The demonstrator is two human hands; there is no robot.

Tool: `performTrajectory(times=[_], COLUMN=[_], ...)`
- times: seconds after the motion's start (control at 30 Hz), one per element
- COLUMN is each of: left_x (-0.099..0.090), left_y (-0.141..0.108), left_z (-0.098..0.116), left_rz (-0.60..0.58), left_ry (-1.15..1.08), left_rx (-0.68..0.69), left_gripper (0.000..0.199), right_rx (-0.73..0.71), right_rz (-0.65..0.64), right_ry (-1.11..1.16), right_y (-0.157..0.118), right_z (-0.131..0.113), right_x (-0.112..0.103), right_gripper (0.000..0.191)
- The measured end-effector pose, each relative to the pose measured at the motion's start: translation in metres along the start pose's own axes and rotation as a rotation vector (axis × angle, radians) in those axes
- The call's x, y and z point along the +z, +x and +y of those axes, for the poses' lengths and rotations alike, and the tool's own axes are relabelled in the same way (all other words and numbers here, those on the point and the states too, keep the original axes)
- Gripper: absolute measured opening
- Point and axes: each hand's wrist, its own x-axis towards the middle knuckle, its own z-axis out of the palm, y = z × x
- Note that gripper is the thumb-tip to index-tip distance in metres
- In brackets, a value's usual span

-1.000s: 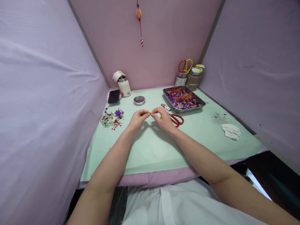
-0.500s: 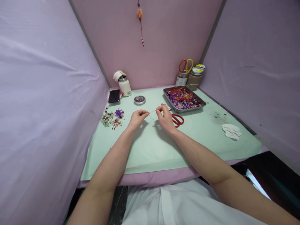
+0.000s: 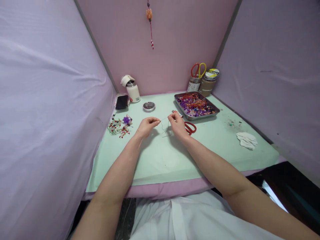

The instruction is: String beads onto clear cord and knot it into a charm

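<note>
A thin, dark cord [image 3: 162, 126] runs between my two hands above the pale green table cover, its loose part hanging in a curl. My left hand [image 3: 148, 126] pinches it between thumb and fingertips. With its fingers closed, my right hand [image 3: 177, 122] grips the cord a short way to the right. Red-handled scissors [image 3: 191, 128] lie just beside my right hand, their blades hidden behind it. A small item with a red and white label [image 3: 178, 113] lies behind that hand, partly covered.
A metal tray [image 3: 197, 117] of beads and red cord stands back right, near cups holding scissors [image 3: 194, 71]. At left are beaded strings [image 3: 117, 126], a phone [image 3: 122, 102] and a cream bottle [image 3: 133, 92]. A round dish [image 3: 149, 106] sits mid-back; a white cloth [image 3: 247, 140] lies right.
My right hand has shifted slightly right, widening the gap between my hands. The cord between them is drawn straighter, and its loose part hangs differently.
</note>
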Motion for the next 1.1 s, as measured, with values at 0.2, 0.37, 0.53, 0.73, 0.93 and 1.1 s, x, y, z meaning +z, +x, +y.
performTrajectory(times=[0.2,0.37,0.53,0.73,0.93,1.1], left_x=[-0.002,-0.003,-0.002,-0.001,-0.001,0.001], left_y=[-0.002,-0.002,-0.002,-0.003,-0.008,-0.008], left_z=[0.004,0.004,0.005,0.007,0.015,0.016], left_rz=[-0.070,-0.110,-0.097,-0.105,-0.121,-0.031], left_ry=[-0.105,-0.249,-0.263,-0.237,-0.098,-0.150], left_rx=[-0.125,-0.185,-0.205,-0.226,-0.239,-0.242], left_gripper=[0.030,0.036,0.041,0.048,0.036,0.030], right_rx=[0.035,0.040,0.043,0.041,0.026,-0.047], right_rz=[-0.029,-0.023,-0.033,-0.052,-0.079,-0.021], right_ry=[0.031,0.046,0.046,0.041,0.017,-0.054], right_y=[0.004,0.006,0.006,0.005,0.005,0.001], right_z=[0.003,0.005,0.006,0.005,0.006,0.000], right_x=[-0.001,-0.001,-0.001,-0.001,0.000,-0.002], right_gripper=[0.014,0.014,0.013,0.013,0.012,0.007])
